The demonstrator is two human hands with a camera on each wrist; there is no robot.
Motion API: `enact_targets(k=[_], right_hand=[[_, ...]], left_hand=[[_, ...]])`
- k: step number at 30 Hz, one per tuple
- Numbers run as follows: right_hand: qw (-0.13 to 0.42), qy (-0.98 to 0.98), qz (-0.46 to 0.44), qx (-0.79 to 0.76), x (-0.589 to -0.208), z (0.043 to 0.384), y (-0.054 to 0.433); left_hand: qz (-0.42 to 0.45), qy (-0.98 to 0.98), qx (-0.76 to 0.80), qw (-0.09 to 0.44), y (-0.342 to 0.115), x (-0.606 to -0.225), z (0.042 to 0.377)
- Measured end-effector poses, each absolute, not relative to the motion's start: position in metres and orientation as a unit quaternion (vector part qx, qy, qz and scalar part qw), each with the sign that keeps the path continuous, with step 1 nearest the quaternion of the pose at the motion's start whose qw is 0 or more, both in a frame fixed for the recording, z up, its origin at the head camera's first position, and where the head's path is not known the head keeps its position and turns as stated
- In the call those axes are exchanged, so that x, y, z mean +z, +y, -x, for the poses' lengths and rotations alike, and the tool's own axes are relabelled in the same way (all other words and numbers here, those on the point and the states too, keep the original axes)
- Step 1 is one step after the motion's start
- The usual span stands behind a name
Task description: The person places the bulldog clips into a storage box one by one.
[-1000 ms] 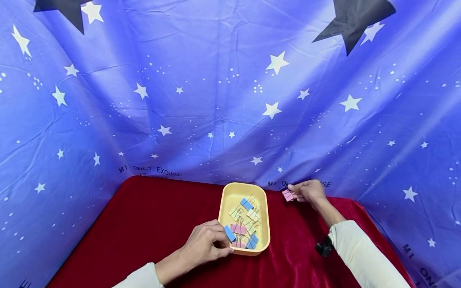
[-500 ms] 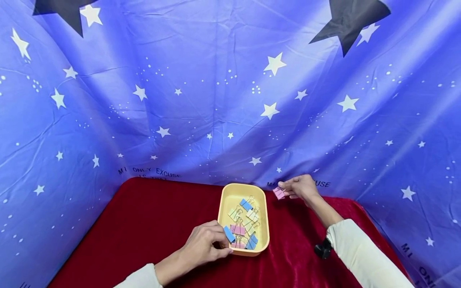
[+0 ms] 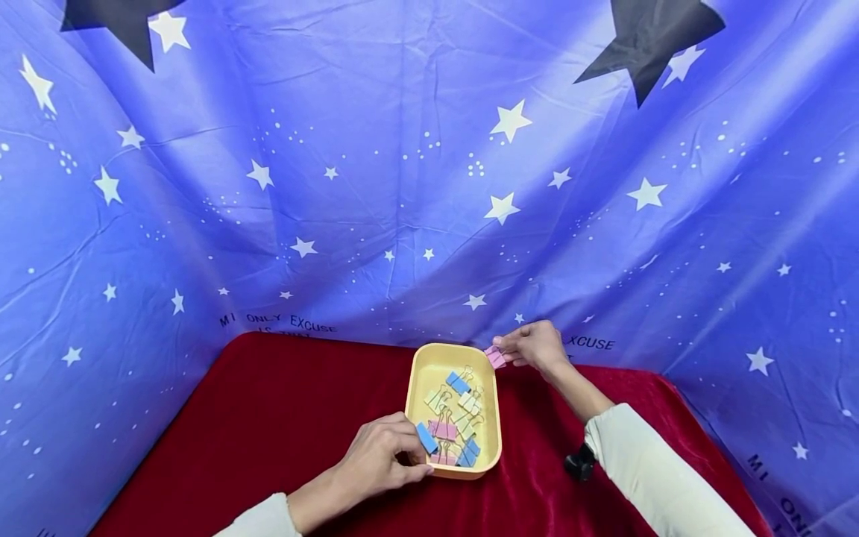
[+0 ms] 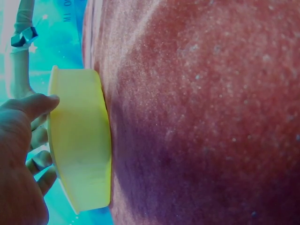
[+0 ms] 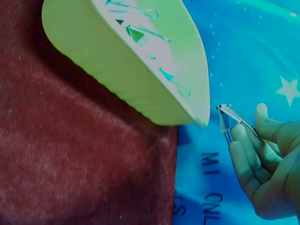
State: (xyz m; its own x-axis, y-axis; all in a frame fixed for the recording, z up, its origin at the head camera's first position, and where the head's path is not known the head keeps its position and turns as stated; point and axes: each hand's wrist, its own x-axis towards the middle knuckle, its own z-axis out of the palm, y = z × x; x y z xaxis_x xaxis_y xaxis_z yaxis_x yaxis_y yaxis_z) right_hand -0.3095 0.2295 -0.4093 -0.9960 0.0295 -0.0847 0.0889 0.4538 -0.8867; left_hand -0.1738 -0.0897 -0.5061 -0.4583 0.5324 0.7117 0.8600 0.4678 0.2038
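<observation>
A yellow box holds several binder clips in blue, pink and pale colours. My left hand grips the box at its near left corner; in the left wrist view the thumb presses on the rim. A blue binder clip lies right by those fingers, inside the wall. At the far right corner of the box, my right hand pinches a pink binder clip between thumb and fingers. From the right wrist, this clip shows side-on, just off the rim, its wire handles toward the hand.
Dark red velvet cloth covers the table under the box. A blue curtain with stars hangs close behind and on both sides. A small black device sits at the right sleeve.
My right hand has moved left with the pink binder clip, from over the cloth to the box's far right corner. The left hand and the box stay in place.
</observation>
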Motion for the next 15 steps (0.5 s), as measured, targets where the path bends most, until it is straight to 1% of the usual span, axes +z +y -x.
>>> enact_targets(k=[7,15], right_hand=[[0.024,0.869,-0.009,-0.495,-0.412,0.309,0.207],[0.027,0.876,-0.004,-0.482,-0.421,0.306,0.185]], left_hand=[[0.430,-0.807,-0.282,0.291,-0.091,-0.506,0.173],[0.428,-0.809,-0.283,0.286,-0.091,-0.506,0.173]])
